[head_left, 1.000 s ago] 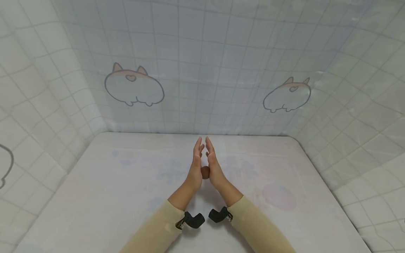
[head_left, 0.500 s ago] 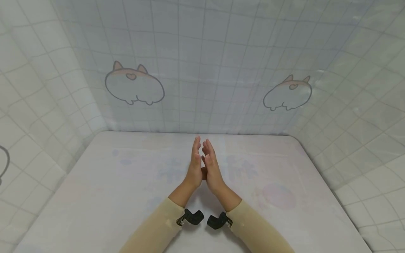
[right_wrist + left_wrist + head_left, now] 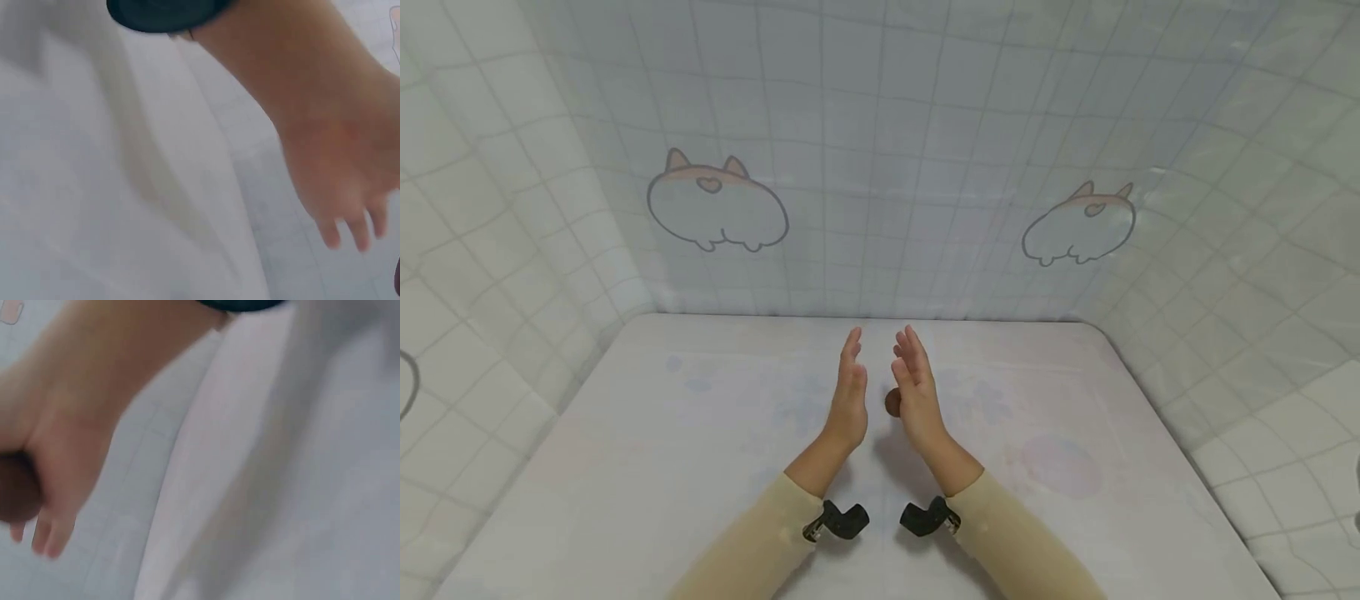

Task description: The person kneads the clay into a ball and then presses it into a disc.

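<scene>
A small smooth brown ball (image 3: 892,403), like modelling clay, lies against the palm of my right hand (image 3: 919,404), partly hidden behind it in the head view. That hand's fingers are straight and point forward. In the left wrist view the ball (image 3: 19,490) shows large at the palm side of the right hand (image 3: 72,456). My left hand (image 3: 848,400) stands upright across a gap, palm turned inward, with straight fingers and nothing held. The right wrist view shows the left hand (image 3: 337,165) with bare palm; the ball's dark edge (image 3: 398,278) peeks in at the lower right.
Both hands are above a pale, faintly patterned table (image 3: 700,467). Walls of white checked sheeting (image 3: 917,250) with cartoon animal prints surround it at the back and sides. Black camera mounts (image 3: 847,520) jut inward from the cream sleeves (image 3: 760,533).
My hands, close together with the ball between the palms and sliding against each other, have moved apart. The left hand went left, and the ball stayed with the right hand, which shifted slightly right.
</scene>
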The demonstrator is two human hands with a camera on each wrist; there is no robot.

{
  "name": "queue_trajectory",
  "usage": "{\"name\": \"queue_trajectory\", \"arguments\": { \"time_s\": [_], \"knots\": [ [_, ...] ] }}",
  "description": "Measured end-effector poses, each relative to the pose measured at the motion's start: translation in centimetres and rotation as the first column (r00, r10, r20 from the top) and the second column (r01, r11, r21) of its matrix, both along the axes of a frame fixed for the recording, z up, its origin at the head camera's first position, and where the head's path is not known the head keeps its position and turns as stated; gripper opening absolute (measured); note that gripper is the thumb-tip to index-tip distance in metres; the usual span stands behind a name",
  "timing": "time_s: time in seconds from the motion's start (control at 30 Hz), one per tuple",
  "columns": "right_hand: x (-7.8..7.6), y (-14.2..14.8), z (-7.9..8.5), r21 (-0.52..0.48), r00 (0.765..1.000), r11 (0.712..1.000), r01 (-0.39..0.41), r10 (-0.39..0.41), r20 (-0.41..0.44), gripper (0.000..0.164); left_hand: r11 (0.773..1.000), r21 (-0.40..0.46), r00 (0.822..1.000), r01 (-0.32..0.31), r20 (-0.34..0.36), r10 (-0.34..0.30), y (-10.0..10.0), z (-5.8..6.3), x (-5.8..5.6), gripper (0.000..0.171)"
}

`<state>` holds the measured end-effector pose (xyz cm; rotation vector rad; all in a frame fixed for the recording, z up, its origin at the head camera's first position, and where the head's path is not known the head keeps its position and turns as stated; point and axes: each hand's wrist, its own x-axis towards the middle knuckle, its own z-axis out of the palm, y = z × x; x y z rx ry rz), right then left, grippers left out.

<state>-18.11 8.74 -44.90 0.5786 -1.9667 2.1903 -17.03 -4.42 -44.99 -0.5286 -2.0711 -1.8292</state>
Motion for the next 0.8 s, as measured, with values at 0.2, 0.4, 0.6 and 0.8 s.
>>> {"name": "queue_trajectory", "arguments": {
  "time_s": [0.2, 0.4, 0.6, 0.8],
  "knots": [
    [0.5, 1.9, 2.5, 0.093, 1.000, 0.996, 0.004, -0.003, -0.012, 0.057, 0.995, -0.095, 0.999, -0.038, 0.010, 0.039, -2.5, 0.5, 0.3, 0.086],
    [0.4, 4.1, 3.9, 0.143, 1.000, 0.989, -0.029, 0.028, 0.009, 0.059, 0.974, -0.217, 0.997, -0.071, -0.001, 0.073, -4.9, 1.8, 1.3, 0.087],
    [-0.9, 6.2, 3.8, 0.243, 0.997, 0.969, 0.043, -0.026, -0.072, 0.057, 0.937, -0.331, 0.994, -0.108, -0.013, 0.110, -7.1, 3.4, 1.7, 0.082],
    [-1.2, 8.2, 4.7, 0.355, 0.988, 0.927, 0.121, -0.076, -0.138, 0.058, 0.868, -0.471, 0.988, -0.154, -0.063, 0.140, -8.9, 3.9, 2.0, 0.075]
  ]
}}
